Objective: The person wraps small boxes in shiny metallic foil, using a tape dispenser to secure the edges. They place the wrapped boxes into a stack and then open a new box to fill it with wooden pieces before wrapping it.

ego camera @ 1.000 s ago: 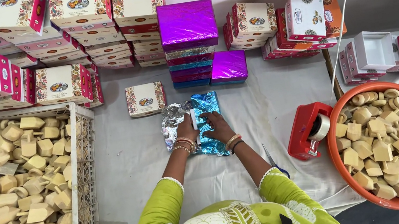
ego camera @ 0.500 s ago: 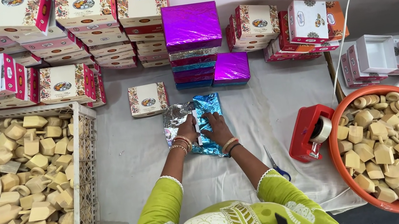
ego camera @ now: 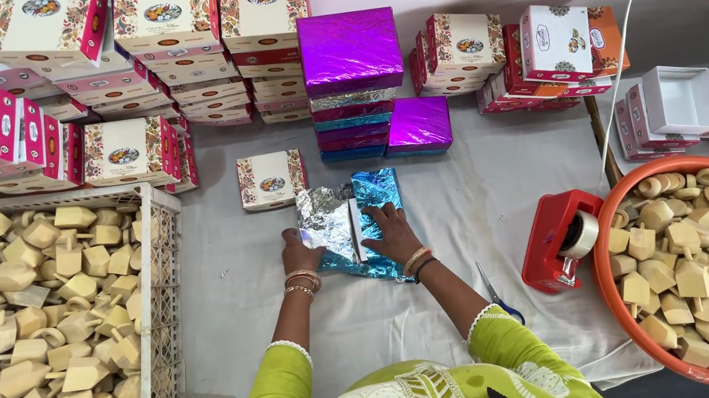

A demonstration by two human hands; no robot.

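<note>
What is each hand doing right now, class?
Left hand: open, pulling the silver flap of the foil wrap sideways.
Right hand: open, flat, pressing the blue foil on the box.

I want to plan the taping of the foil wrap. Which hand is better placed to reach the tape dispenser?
Probably the right hand: the red tape dispenser stands on its side of the foil-wrapped box, while the left hand lies on the far side.

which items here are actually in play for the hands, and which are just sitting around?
In play: left hand and right hand, both flat on the box half wrapped in blue and silver foil.

Lying about: red tape dispenser, blue-handled scissors, orange bowl of wooden tops, white crate of wooden pieces, small printed box.
</note>
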